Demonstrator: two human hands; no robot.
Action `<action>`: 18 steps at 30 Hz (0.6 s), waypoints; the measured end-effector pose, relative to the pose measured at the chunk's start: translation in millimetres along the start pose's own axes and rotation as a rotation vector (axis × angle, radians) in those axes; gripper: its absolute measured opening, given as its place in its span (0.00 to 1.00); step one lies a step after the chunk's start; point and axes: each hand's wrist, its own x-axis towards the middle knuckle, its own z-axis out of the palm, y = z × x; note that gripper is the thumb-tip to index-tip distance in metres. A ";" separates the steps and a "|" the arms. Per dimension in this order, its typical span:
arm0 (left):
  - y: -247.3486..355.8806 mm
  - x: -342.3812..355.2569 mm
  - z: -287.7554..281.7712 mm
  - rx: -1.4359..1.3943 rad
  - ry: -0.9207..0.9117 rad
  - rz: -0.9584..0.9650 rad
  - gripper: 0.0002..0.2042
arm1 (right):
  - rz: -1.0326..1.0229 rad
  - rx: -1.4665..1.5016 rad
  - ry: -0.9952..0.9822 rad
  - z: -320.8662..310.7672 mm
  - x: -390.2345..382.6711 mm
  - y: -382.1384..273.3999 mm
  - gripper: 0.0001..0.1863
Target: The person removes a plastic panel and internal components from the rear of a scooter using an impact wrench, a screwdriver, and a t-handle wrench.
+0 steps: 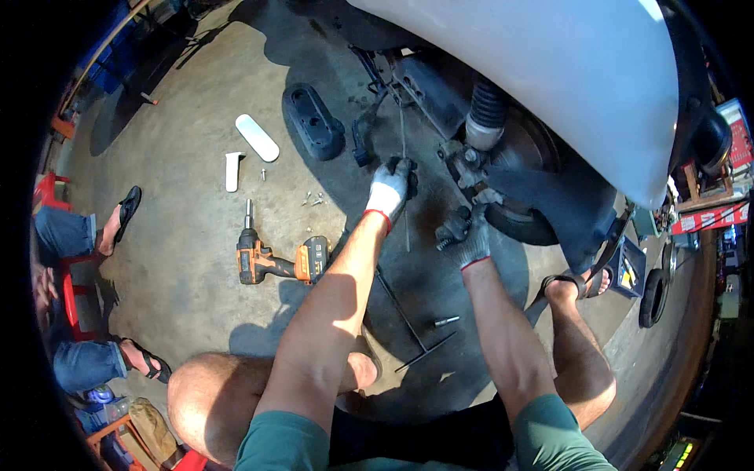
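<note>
My left hand (390, 190), in a white glove with dark fingers, is closed beside a thin pale line that runs past it; what it grips is hidden. My right hand (468, 235), gloved alike, is curled round a small dark piece with a ridged end, too unclear to name. It is just below a metal joint (473, 169) under a ribbed black rubber boot (488, 106). Left of my hands lie an orange and black cordless impact driver (271, 265), a black oval part (312, 124), a white oval cover (257, 138) and several small screws (316, 200).
A large pale body panel (565, 71) overhangs the upper right, above a dark disc (522, 149). Between my legs lie a T-handle wrench (402, 315) and a socket (446, 321). A white T-shaped piece (233, 173) is at left, and another person's sandalled foot (126, 216) beyond.
</note>
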 end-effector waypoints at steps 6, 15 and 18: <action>5.9 -4.4 -4.3 0.076 0.008 -0.051 0.10 | 0.065 -0.132 -0.137 -14.7 -15.6 -5.3 0.27; -0.6 -1.1 -10.0 0.087 -0.007 0.001 0.11 | 0.072 0.122 -0.043 -9.7 -1.3 -23.4 0.21; -1.2 -0.8 -6.3 0.101 -0.001 -0.029 0.11 | -0.005 0.171 -0.059 -2.6 2.6 -24.4 0.18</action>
